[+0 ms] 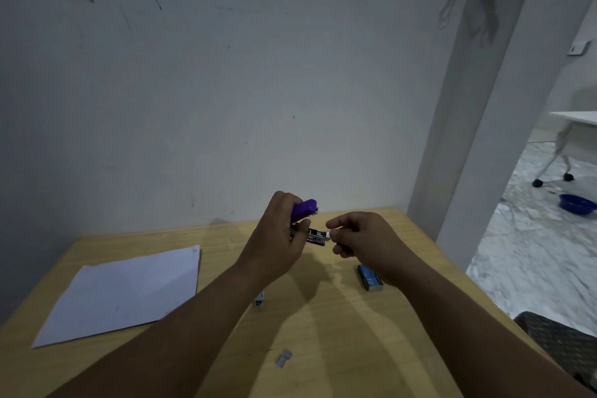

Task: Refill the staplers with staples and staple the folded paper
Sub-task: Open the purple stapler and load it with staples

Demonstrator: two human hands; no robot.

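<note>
Left forearm (193, 317) hides, perhaps, a second stapler (259, 299).

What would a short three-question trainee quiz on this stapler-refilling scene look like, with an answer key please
1. True or false: the purple stapler lies on the wooden table.
2. Which hand grips the stapler? A) left hand B) right hand C) both
3. Fill in: the sheet of paper lies to the ____ of both forearms.

Key
1. False: it is held up above the table, with its top swung open.
2. A. The right hand pinches at the white tip of the magazine; whether it holds staples cannot be told.
3. Left. The blue staple box sits by the right forearm, and a small grey piece lies nearer the viewer.
</note>
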